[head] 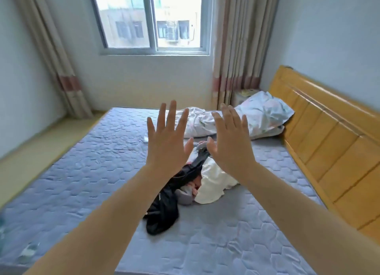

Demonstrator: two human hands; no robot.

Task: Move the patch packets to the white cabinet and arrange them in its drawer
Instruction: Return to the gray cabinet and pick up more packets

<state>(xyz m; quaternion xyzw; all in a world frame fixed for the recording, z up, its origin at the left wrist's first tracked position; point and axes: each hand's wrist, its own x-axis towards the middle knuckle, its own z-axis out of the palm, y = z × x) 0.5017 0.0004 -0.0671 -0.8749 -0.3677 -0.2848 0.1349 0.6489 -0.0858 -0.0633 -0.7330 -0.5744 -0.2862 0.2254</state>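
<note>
No patch packets can be identified with certainty in this bedroom. The nearest candidates are blurred pale scraps (29,251) near the lower-left edge of the quilted blue mattress (82,172) and a small pale fleck (145,139) further up it, and neither is sharp enough to name. A low white unit (242,98) between the floral pillow (263,112) and the right-hand curtain (236,38) may be the white cabinet, but no drawer shows.

The left hand (166,143) and right hand (228,143) are raised side by side, apart, backs toward the camera. Their fingers are straight and spread, and they hold nothing. Below them lies a heap of clothes, a black garment (164,209) against a cream one (213,184). A yellow wooden headboard (329,131) runs along the right, and a window (152,20) faces the bed.

The step in hand looks like finding the packets. It would go best by checking the mattress's left edge first, then gathering the packets flat into one stack in one hand, which leaves the other hand free for the drawer.
</note>
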